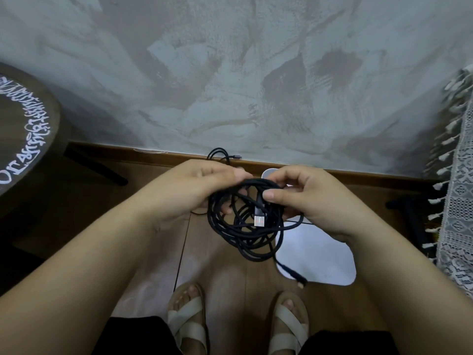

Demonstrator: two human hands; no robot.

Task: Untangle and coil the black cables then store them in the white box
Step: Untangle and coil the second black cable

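Observation:
A loose bundle of black cables (245,226) hangs in the air between my hands, above the wooden floor. My left hand (189,188) grips the top left of the bundle. My right hand (302,198) pinches a strand near a USB plug (259,219), with its fingers curled around the loops. One cable end (294,275) dangles down over the white box (320,254), which lies on the floor under my right hand. Another black cable (220,153) lies on the floor by the wall, partly hidden behind my left hand.
A round dark table with white lettering (23,129) stands at the left. A lace cloth with tassels (458,188) hangs at the right edge. A grey wall (243,73) rises straight ahead. My sandalled feet (189,319) stand on the wooden floor below.

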